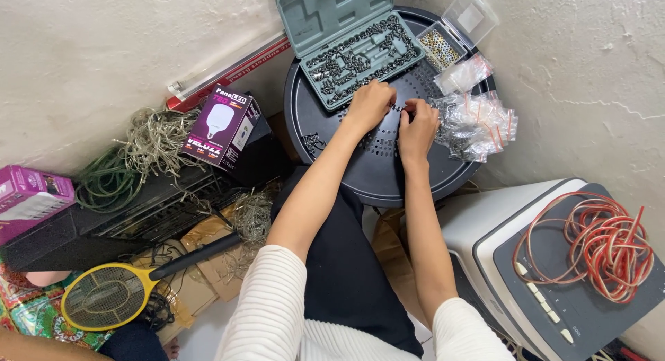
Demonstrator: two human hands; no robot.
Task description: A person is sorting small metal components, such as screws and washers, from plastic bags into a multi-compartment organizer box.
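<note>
My left hand [370, 103] and my right hand [418, 124] meet over a round black perforated table [377, 170]. Both pinch small dark metal parts between them; the piece itself is too small to make out. Just beyond my left hand lies an open grey-green plastic case [332, 14] full of small dark metal pieces. To the right of my right hand sits a pile of small clear zip bags [478, 122]. A few loose dark parts [313, 143] lie at the table's left edge.
A small clear box [450, 39] of tiny parts stands at the table's back. Right: a white and grey appliance [554, 264] with coiled red wire [609, 243]. Left: a purple bulb box [222, 125], tangled cords [131, 160], a yellow racket-shaped swatter [111, 295], a long tube [228, 70].
</note>
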